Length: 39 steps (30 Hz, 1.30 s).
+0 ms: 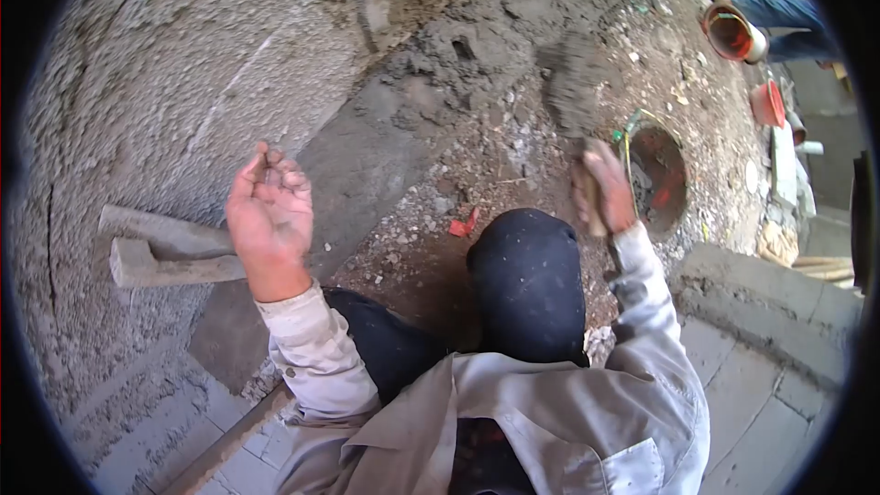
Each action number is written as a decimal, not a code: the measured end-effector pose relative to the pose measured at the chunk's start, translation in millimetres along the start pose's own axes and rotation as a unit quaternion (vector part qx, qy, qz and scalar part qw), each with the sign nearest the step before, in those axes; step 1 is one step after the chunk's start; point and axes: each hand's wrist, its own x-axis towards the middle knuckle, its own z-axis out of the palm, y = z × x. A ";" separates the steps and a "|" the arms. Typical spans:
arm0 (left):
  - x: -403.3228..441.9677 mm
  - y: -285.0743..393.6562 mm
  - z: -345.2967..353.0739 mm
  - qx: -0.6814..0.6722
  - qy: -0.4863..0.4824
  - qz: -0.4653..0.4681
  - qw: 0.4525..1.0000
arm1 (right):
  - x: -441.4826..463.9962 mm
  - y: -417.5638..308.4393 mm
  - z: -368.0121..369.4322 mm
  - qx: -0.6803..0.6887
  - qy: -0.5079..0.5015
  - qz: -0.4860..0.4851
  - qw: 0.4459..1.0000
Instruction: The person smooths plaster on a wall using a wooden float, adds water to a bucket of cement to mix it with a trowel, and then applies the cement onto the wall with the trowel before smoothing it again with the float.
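My right hand (605, 185) is closed around the handle of a trowel (570, 87), whose mortar-covered blade points away from me and is blurred. Just right of that hand stands a round bucket (657, 179) with dark, wet-looking stuff inside. My left hand (271, 211) is raised palm up with its fingers loosely curled and apart, holding nothing, in front of the rough wall. Beside its wrist, two pale pipes (174, 266) stick out near the wall. Wet grey mortar (412, 96) lies along the foot of the wall.
Gravelly ground (495, 165) spreads ahead, with a red scrap (464, 223) on it. At the upper right are a person's legs in jeans (788, 27), a bucket (733, 34) and a red bucket (767, 104). Block masonry (761, 289) runs along the right.
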 end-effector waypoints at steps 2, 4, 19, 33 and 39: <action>3.1 1.0 3.0 -0.015 -0.008 -0.017 1.000 | -34.2 -1.7 -33.6 -0.158 0.145 -0.106 0.971; 5.6 -0.9 3.8 -0.021 -0.017 -0.028 0.999 | -64.8 14.8 -82.8 -0.244 0.255 -0.085 0.932; -14.0 15.3 -3.4 -0.039 -0.009 -0.007 0.999 | 60.4 89.6 1.7 -0.163 -0.097 0.152 0.970; -91.0 39.4 -10.7 0.055 0.045 0.129 0.989 | 364.0 246.5 123.6 -0.403 0.108 -0.162 0.894; -66.2 13.3 5.0 0.120 0.062 0.160 0.978 | 356.8 217.0 137.8 -0.112 0.069 -0.019 0.991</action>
